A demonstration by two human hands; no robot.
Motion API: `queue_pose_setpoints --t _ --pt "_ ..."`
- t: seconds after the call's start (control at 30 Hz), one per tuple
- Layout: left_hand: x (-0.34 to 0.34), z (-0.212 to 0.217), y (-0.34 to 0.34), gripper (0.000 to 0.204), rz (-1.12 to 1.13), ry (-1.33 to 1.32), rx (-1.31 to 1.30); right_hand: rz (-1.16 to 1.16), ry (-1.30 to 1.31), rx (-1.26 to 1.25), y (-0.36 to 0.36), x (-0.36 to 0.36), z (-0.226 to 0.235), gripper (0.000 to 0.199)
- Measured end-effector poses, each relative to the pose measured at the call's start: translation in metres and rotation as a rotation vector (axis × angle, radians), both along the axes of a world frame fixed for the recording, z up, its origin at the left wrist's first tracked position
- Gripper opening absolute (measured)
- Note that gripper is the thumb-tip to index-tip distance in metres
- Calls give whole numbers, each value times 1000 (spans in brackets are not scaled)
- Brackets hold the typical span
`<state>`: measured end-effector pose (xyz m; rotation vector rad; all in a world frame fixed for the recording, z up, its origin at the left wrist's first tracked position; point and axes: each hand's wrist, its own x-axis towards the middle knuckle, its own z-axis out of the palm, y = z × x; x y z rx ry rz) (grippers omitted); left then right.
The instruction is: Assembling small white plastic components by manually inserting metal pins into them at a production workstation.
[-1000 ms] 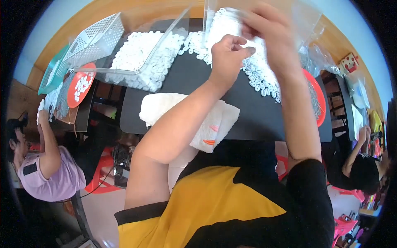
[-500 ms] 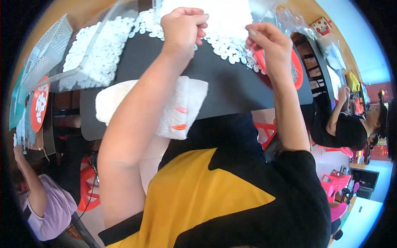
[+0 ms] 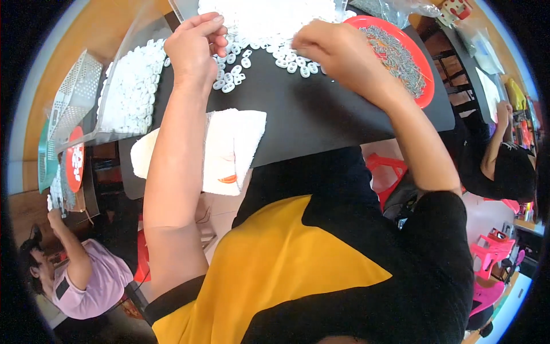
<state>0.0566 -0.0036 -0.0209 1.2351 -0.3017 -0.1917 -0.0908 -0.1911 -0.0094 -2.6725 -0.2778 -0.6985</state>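
I see the heap of small white plastic rings (image 3: 269,23) lying on the black tabletop (image 3: 321,109) just ahead of both hands, its loose edge nearest my left hand (image 3: 195,49). That hand is curled, fingertips pinched near scattered rings (whether it grips one I cannot tell). My right hand (image 3: 335,51) is closed loosely over the heap's edge, beside the round red tray of metal pins (image 3: 401,54).

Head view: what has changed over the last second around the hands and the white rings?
Both hands came down from a raised clear bag to the black mat. The left hand and right hand now pick among the white rings. The red tray of metal pins and the white towel stayed put.
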Motion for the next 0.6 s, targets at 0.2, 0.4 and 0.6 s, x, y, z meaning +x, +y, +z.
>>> queue_pose_setpoints --t 0.2,0.4,0.6 --pt "1 1 3 16 30 26 -51 47 96 -337 38 73 -11 13" --pt "-3 4 2 13 -5 21 -86 32 192 -483 45 87 -19 14" --pt "4 -2 5 18 -50 3 -46 36 268 -550 46 96 -17 12"
